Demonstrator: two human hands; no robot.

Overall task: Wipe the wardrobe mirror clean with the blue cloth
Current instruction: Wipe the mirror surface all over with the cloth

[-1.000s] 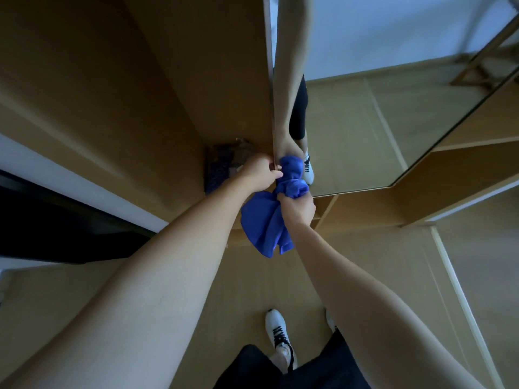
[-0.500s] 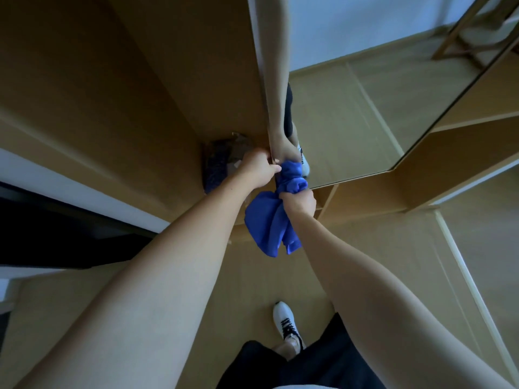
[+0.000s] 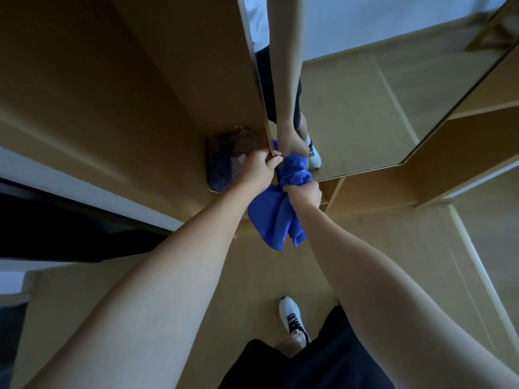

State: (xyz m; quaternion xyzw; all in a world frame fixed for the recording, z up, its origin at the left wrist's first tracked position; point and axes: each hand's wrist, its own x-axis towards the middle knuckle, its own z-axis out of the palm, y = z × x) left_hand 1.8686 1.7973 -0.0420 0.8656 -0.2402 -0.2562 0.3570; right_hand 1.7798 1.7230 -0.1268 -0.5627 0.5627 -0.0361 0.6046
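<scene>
Both hands work at the lower left corner of the wardrobe mirror (image 3: 365, 108), which serves as the landmark for everything else. The right hand (image 3: 303, 193) sits just below the mirror's bottom edge, its fingers curled tightly round the blue cloth (image 3: 271, 217). One bunched end of the cloth pokes out above the fist and presses against the glass at the corner, where its reflection meets it. The larger part of the cloth hangs loose below the fist, draping down and to the left, away from the mirror.

Left of that corner, the left hand (image 3: 258, 169) grips the mirror's thin left edge, with the thumb lying along the frame and the fingers wrapped behind it, out of sight. It touches the cloth's upper bunch or lies just beside it; which one cannot be told.

Inside the glass, the reflection of an arm runs straight up from the corner, with a reflected white shoe beside it.

Left of the mirror, a wooden wardrobe panel (image 3: 140, 80) stretches away, and a dark patterned box (image 3: 224, 161) sits against it, just beside the left hand. Below the mirror's bottom edge are open wooden shelf compartments (image 3: 379, 192).

Well below the mirror, on the light wooden floor (image 3: 393, 248), a white shoe with black laces (image 3: 292, 318) shows next to black shorts (image 3: 309, 360).
</scene>
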